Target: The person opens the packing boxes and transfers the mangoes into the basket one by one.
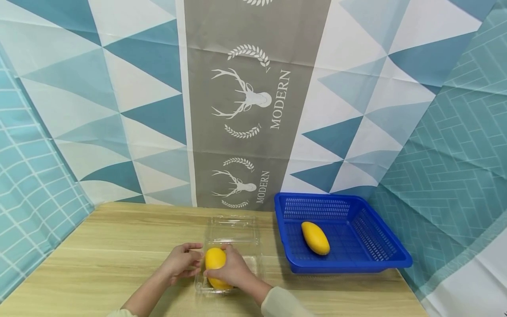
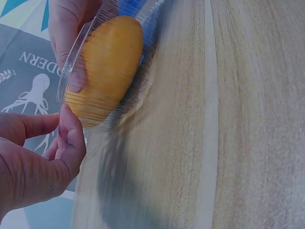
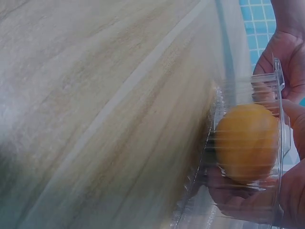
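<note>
A yellow mango [image 1: 215, 259] lies lengthwise in the base of a hinged clear plastic container [image 1: 253, 264], whose lid is folded back toward the wall. My right hand [image 1: 234, 267] reaches in over the rim and grips the mango, thumb on the near side and fingers on the far side. At the container's left edge is my left hand [image 1: 182, 263]. In the left wrist view, its thumb and forefinger pinch the rim near a corner, and the mango [image 2: 114, 62] shows through the ribbed wall. The right wrist view shows right-hand fingers around the mango [image 3: 247, 143] inside the container.
A blue plastic basket [image 1: 287, 246] with perforated sides stands to the right on the wooden table [image 1: 119, 237]. Another yellow mango [image 1: 315, 238] lies inside it. Patterned cloth walls [image 1: 253, 132] rise behind and at both sides of the table.
</note>
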Motion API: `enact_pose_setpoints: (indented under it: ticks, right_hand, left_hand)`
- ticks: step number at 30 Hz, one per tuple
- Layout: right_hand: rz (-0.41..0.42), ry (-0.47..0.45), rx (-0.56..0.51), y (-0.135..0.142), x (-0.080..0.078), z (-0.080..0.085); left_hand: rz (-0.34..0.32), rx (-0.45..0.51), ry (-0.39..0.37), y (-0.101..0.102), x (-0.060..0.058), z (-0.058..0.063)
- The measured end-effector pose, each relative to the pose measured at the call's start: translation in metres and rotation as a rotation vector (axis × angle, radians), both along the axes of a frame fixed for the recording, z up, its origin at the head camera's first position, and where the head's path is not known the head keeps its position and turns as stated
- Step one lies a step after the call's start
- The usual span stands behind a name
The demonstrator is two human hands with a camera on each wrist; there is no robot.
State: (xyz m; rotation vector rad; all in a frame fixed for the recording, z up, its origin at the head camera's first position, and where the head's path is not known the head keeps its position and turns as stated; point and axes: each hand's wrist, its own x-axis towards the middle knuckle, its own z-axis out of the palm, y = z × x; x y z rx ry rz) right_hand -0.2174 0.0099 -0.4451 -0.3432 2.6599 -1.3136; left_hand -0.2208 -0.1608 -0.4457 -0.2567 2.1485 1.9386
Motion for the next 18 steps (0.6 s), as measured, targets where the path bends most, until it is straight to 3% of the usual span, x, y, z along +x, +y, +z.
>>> enact_pose_setpoints:
  ticks: [18]
  right_hand:
    - [-0.024,0.018,-0.022,-0.0005,0.0024,-0.0020]
  left_hand:
    - [-0.023,0.007,0.001,-0.0010,0.0004,0.0008]
